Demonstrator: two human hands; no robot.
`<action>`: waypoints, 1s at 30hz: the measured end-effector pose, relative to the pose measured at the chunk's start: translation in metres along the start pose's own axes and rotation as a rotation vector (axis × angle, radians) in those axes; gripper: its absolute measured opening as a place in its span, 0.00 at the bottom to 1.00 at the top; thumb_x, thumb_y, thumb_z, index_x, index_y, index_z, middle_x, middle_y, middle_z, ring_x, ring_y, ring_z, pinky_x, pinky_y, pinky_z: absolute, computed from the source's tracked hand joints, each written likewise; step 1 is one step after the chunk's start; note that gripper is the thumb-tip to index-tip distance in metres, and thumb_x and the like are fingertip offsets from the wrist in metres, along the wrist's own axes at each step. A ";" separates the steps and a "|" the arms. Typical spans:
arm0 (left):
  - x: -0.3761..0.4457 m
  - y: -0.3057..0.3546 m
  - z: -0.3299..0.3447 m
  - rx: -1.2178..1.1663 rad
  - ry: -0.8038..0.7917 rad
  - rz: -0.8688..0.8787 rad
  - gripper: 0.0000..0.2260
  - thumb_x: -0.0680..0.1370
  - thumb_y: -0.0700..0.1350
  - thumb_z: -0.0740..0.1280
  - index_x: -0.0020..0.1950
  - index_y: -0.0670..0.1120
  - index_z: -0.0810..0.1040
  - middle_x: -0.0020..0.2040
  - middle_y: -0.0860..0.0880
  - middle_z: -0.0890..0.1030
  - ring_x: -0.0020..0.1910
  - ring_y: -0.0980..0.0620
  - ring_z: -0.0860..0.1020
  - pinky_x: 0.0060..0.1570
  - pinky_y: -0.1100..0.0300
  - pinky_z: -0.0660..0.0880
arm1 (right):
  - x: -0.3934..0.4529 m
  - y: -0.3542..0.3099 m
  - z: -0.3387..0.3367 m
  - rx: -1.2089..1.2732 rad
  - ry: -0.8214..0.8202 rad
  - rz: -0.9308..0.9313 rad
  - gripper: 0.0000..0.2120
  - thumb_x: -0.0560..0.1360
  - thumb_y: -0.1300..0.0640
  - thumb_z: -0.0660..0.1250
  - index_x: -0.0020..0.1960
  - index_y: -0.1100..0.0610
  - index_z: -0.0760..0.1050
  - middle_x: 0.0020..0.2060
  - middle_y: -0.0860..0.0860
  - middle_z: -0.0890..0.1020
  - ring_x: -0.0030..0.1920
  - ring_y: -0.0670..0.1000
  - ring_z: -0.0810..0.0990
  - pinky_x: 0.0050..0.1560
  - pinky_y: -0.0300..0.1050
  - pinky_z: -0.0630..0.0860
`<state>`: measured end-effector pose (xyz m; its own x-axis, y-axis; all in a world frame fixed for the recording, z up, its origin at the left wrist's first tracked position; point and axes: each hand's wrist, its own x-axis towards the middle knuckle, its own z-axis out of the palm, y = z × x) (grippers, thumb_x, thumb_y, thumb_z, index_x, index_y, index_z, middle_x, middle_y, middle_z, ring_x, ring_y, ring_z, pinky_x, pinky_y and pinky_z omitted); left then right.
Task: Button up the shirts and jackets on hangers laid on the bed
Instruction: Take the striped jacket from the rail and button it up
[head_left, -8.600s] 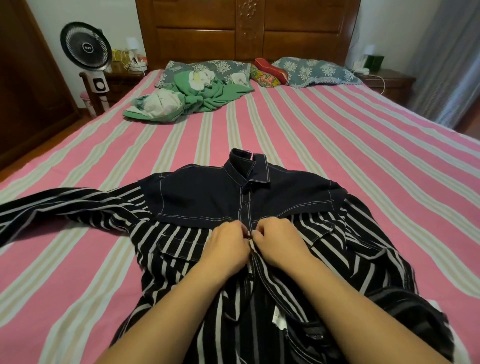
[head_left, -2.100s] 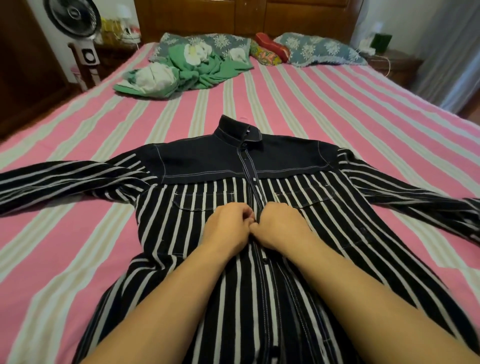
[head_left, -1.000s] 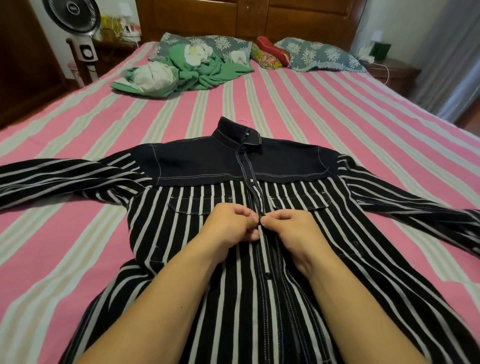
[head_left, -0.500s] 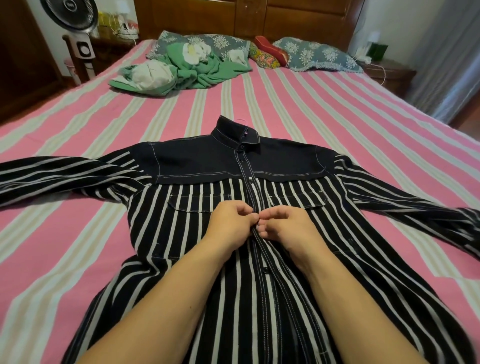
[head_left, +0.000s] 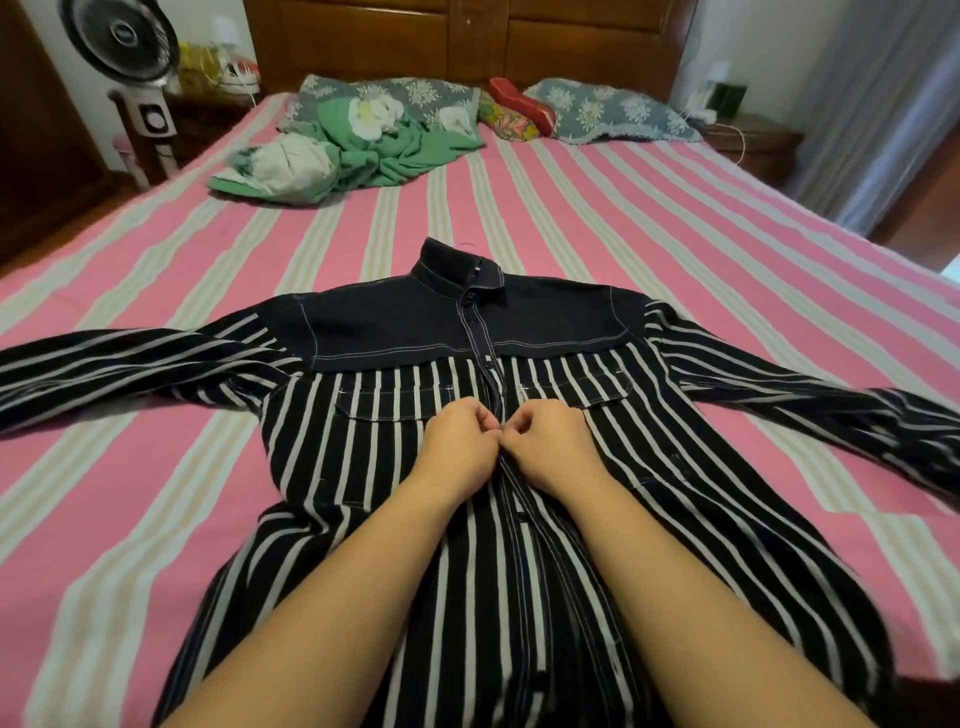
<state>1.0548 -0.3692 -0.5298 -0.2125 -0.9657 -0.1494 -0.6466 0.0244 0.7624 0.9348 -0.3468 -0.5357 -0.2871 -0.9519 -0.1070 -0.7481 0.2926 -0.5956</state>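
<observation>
- Since half a second ago my two hands have closed the small gap between them and now meet knuckle to knuckle on the front seam of the shirt, at about the same spot just below the chest pockets.
- My left hand has its fingers curled in, pinching the left edge of the shirt's front opening; my right hand is curled the same way on the right edge, fingertips touching those of the left.
- The button being worked is hidden under my fingers, so I cannot tell whether it is through its hole.
- The shirt, dark navy at the shoulders and black with white stripes below, lies flat and face up on the bed, collar pointing toward the headboard, both sleeves spread wide to the sides.
- Above my hands the front looks closed up to the collar; one button shows on the seam just below my hands.
- A crumpled green cloth lies near the patterned pillows at the head of the bed, well apart from the shirt.
- A standing fan is beside the bed at the far left.
</observation>
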 end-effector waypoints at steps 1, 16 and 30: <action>-0.006 0.004 0.000 0.116 -0.012 0.002 0.03 0.81 0.42 0.66 0.51 0.48 0.78 0.52 0.48 0.80 0.47 0.52 0.78 0.44 0.59 0.77 | -0.001 -0.003 -0.004 0.022 -0.047 0.025 0.04 0.78 0.53 0.69 0.45 0.50 0.81 0.44 0.46 0.82 0.46 0.47 0.80 0.46 0.42 0.74; -0.079 -0.003 -0.011 0.383 -0.239 0.146 0.10 0.78 0.51 0.72 0.58 0.55 0.82 0.56 0.55 0.81 0.57 0.53 0.79 0.59 0.51 0.78 | -0.100 -0.021 -0.045 -0.548 -0.262 -0.008 0.15 0.76 0.43 0.69 0.55 0.52 0.75 0.51 0.51 0.79 0.51 0.53 0.78 0.47 0.46 0.74; -0.073 0.000 -0.034 -0.098 -0.372 -0.041 0.05 0.78 0.40 0.71 0.44 0.45 0.84 0.39 0.49 0.85 0.39 0.54 0.83 0.46 0.59 0.82 | -0.092 -0.021 -0.061 0.247 -0.274 0.305 0.06 0.78 0.58 0.70 0.42 0.57 0.81 0.31 0.49 0.82 0.30 0.44 0.80 0.31 0.40 0.75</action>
<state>1.0951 -0.3073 -0.4981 -0.4507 -0.8050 -0.3857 -0.5910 -0.0547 0.8048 0.9405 -0.2601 -0.4652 -0.2779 -0.8247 -0.4926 -0.4800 0.5634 -0.6724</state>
